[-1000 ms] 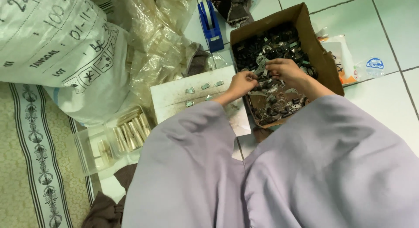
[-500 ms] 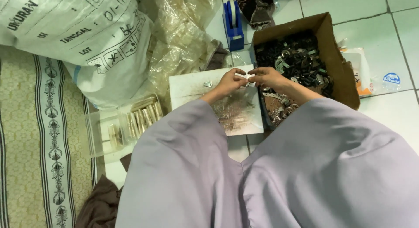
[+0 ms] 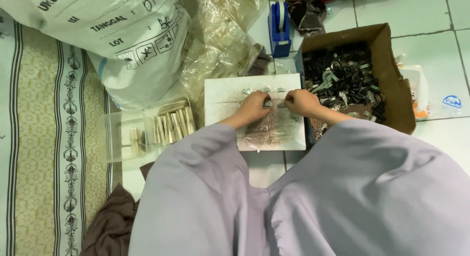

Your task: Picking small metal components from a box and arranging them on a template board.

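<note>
Using the white board (image 3: pixel 230 97) on the floor as reference. I see both hands meeting over its middle: left hand (image 3: pixel 253 108) and right hand (image 3: pixel 301 102) each pinched narrow on a small metal clip (image 3: pixel 269 104) between them. Three more clips (image 3: pixel 265 90) in a row near the board's far edge. Cardboard box (image 3: pixel 389 72) of dark parts just right of board, clear tray (image 3: pixel 115 138) of metal pieces left, blue tape dispenser (image 3: pixel 279 31) beyond it

Even, soft daylight and a mostly sharp frame.
Faint glare sits on the white floor tiles (image 3: pixel 391 11) and crumpled clear plastic (image 3: pixel 220 35); shadows are weak, edges slightly soft.
</note>
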